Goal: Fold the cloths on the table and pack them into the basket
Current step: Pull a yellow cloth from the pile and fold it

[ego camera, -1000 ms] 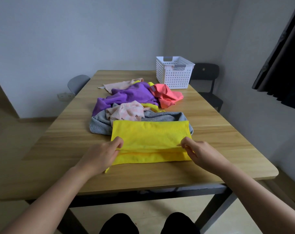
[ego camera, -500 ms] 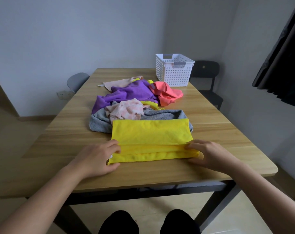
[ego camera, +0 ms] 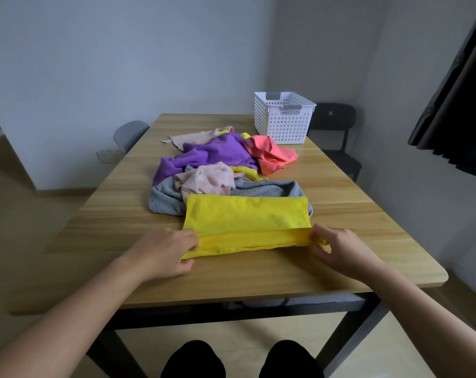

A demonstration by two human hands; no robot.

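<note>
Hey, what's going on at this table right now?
A person is folding a yellow cloth near the front of the wooden table. The left hand and right hand each pinch one end of its front fold. A heap of unfolded cloths lies just behind, and the white basket stands at the far right.

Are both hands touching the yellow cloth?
Touching. The head view shows the left hand gripping one end of the yellow cloth and the right hand pinching the other end.
</note>
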